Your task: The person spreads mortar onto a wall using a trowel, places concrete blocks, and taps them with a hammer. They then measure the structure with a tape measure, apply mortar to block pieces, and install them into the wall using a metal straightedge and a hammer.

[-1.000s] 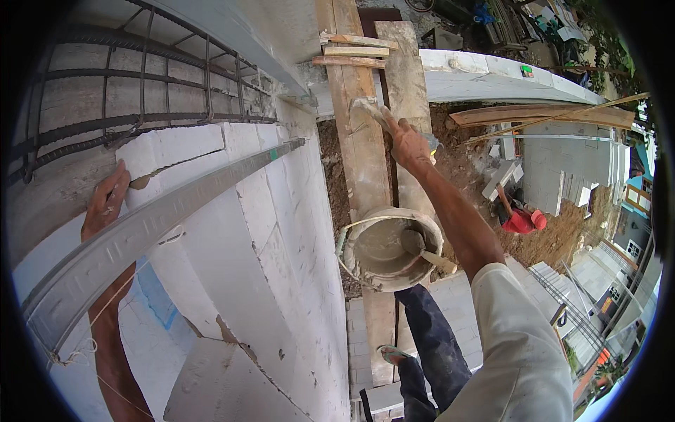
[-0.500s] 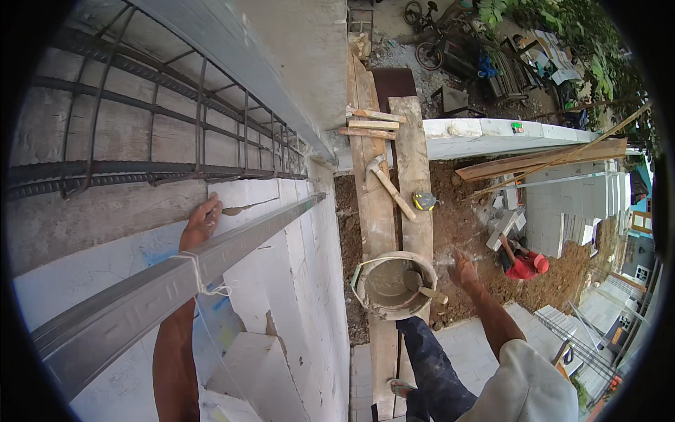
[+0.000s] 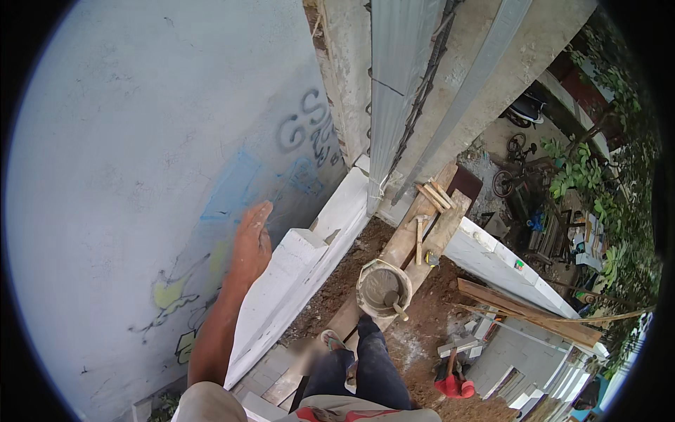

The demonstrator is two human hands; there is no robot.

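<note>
My left hand [image 3: 252,243] is raised beside the grey painted wall, above the white block wall [image 3: 292,257]. Its fingers are stretched out, with nothing seen in them. My right hand is out of the picture. On the scaffold planks [image 3: 390,246] in front of my legs stands a bucket [image 3: 383,288] of grey mortar, a trowel [image 3: 398,309] resting in it with the handle over the rim. Beyond it lie a hammer [image 3: 420,239], a tape measure [image 3: 432,259] and several short wood pieces [image 3: 434,195].
A metal channel [image 3: 401,84] and rebar rise at the corner by a concrete column. Below on the soil, a person in red [image 3: 453,385] handles a pale block near stacked blocks [image 3: 513,352]. A low white wall [image 3: 492,257] and a long board [image 3: 527,309] stand to the right.
The view has swung left toward the painted wall. My left hand has come away from the block wall's top beside the rebar. My right hand has left the picture.
</note>
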